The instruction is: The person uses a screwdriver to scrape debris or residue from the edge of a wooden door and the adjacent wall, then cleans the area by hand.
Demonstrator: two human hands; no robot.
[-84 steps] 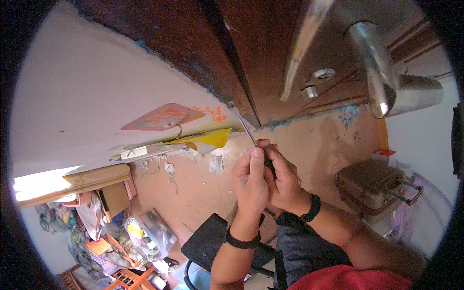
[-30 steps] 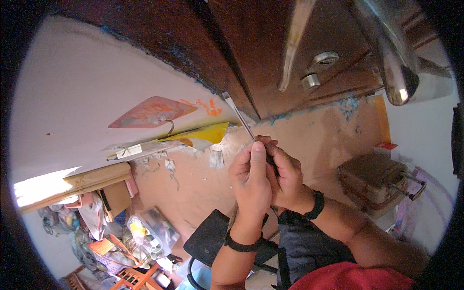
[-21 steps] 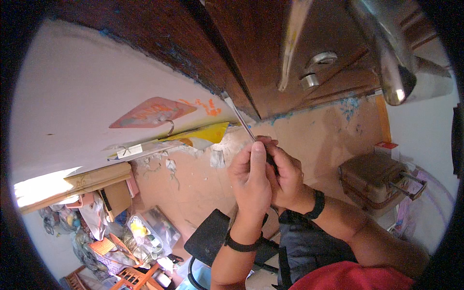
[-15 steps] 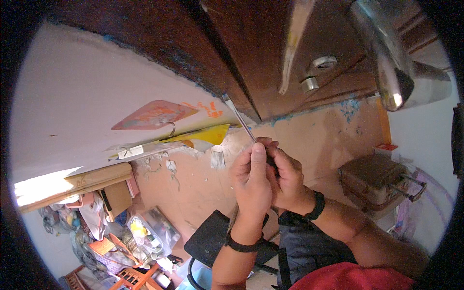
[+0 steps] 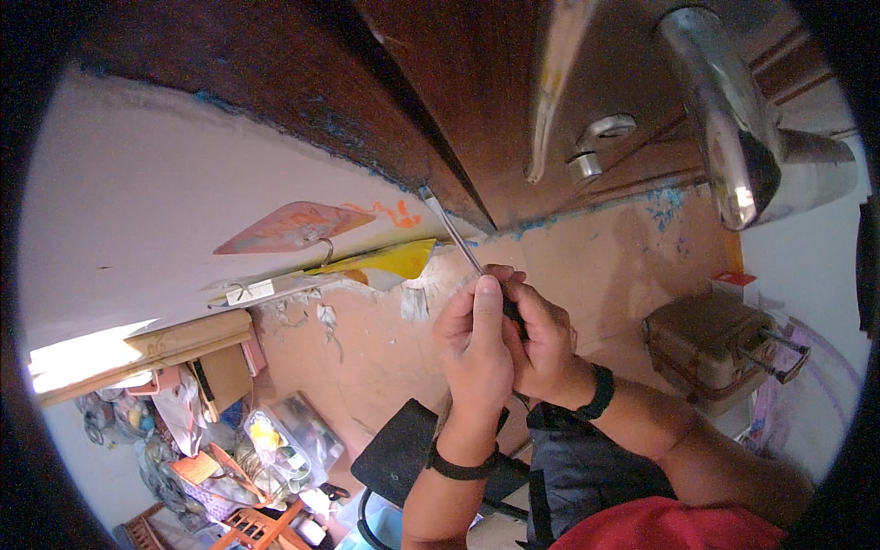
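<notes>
Both of my hands are closed round a flat-blade screwdriver (image 5: 453, 231), with its dark handle mostly hidden in them. My left hand (image 5: 477, 339) lies with its thumb along the shaft's base. Wrapped round the handle, my right hand (image 5: 543, 332) presses against the left. The flat metal tip touches or nearly touches the lower edge of a dark brown door frame (image 5: 367, 137), where it meets the pale wall (image 5: 147, 183). Crusty blue residue (image 5: 344, 142) runs along that seam. Beside the frame is a brown wooden door (image 5: 477, 101) with a shiny lever handle (image 5: 720, 110).
A pink diamond-shaped sheet (image 5: 293, 227) is on the wall above yellow peeling paper (image 5: 394, 261). At the right stands a brown suitcase (image 5: 706, 344). Lower left are a clear plastic box (image 5: 298, 431), bags and an orange chair (image 5: 257, 527). A black seat (image 5: 394, 454) is below my hands.
The screwdriver's tip has shifted slightly down along the frame edge, and my hands with it by a little. The view has moved slightly. My grip looks the same.
</notes>
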